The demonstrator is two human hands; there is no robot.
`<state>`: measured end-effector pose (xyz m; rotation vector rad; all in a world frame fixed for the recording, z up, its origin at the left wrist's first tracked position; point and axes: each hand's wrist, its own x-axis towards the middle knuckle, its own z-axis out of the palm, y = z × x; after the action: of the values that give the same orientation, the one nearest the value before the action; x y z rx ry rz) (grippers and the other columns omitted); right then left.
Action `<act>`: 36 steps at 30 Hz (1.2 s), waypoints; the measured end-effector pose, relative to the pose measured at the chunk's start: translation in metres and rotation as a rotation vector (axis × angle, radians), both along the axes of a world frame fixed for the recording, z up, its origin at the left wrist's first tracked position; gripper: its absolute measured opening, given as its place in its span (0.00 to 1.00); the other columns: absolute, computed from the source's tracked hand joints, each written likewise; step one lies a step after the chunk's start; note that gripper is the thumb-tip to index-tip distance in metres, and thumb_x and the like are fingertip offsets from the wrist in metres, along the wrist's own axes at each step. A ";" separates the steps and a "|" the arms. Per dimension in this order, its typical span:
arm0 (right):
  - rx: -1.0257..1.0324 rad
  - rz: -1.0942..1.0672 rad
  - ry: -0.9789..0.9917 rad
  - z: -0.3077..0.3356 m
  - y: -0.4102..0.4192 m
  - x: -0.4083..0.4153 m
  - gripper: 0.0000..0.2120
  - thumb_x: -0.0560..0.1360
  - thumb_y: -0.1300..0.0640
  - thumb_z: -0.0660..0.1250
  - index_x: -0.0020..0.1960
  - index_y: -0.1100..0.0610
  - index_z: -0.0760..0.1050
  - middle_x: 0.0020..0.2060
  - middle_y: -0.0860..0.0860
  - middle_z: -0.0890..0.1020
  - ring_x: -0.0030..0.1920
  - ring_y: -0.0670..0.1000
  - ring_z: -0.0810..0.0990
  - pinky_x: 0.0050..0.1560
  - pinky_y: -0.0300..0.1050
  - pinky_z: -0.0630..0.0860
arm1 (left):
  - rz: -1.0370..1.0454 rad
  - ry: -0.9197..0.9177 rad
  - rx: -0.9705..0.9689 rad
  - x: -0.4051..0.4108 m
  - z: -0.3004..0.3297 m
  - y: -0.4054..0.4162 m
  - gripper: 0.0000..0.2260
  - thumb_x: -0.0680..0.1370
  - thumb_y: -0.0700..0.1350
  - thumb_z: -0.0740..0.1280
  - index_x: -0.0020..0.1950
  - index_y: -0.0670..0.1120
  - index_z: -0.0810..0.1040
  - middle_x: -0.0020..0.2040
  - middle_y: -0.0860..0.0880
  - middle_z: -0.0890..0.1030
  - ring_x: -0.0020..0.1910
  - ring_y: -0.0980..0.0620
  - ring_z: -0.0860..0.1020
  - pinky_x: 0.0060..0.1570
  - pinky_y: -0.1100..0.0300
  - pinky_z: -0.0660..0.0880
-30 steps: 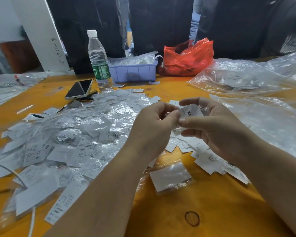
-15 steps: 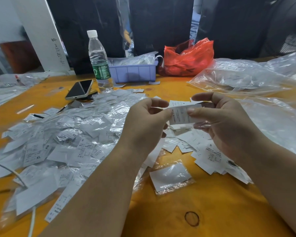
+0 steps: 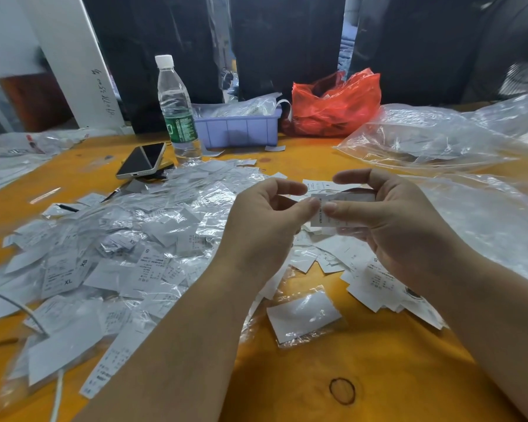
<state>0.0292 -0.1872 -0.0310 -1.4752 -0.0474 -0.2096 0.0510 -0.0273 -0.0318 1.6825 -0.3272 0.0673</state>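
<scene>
The left hand (image 3: 265,220) and right hand (image 3: 387,229) meet above the table (image 3: 378,379), and each pinches one end of a small white label (image 3: 319,217). The left thumb tip is on the label's left edge. The right thumb lies across its face with the fingers curled behind. Both forefingers are lifted clear above it, so the label hangs between the two thumbs, off the table.

Loose labels (image 3: 369,275) lie directly below the right hand. One bagged label (image 3: 302,315) lies alone, nearer the person, between the forearms. A wide heap of bagged labels (image 3: 119,239) fills the left, reaching up to the left wrist. Crumpled clear bags (image 3: 433,141) crowd the right edge. Orange tabletop shows only in the near strip between the arms.

At the far edge stand a phone (image 3: 142,159), a bottle (image 3: 177,111), a purple bin (image 3: 238,130) and a red bag (image 3: 333,102).
</scene>
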 end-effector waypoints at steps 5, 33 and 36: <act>-0.051 0.046 0.044 0.002 0.002 -0.001 0.28 0.54 0.56 0.77 0.54 0.55 0.79 0.46 0.59 0.84 0.46 0.58 0.85 0.39 0.44 0.79 | -0.095 0.031 0.028 -0.001 0.002 0.001 0.02 0.76 0.44 0.71 0.46 0.49 0.84 0.30 0.58 0.79 0.29 0.63 0.75 0.29 0.71 0.70; 0.011 -0.134 -0.042 0.000 -0.001 0.000 0.09 0.69 0.64 0.74 0.47 0.56 0.79 0.45 0.57 0.82 0.42 0.53 0.85 0.34 0.39 0.79 | -0.015 0.034 0.126 -0.002 0.002 -0.003 0.04 0.74 0.41 0.70 0.40 0.45 0.80 0.29 0.54 0.78 0.27 0.60 0.73 0.31 0.63 0.68; -0.013 -0.151 -0.052 -0.001 0.000 0.000 0.12 0.65 0.60 0.75 0.46 0.57 0.78 0.45 0.57 0.81 0.42 0.54 0.85 0.35 0.40 0.79 | -0.032 -0.016 0.154 -0.004 0.001 -0.003 0.07 0.76 0.46 0.71 0.39 0.45 0.80 0.31 0.50 0.78 0.29 0.58 0.73 0.32 0.61 0.69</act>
<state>0.0293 -0.1869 -0.0323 -1.4871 0.0204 -0.3711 0.0465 -0.0299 -0.0303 1.8290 -0.3792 0.0328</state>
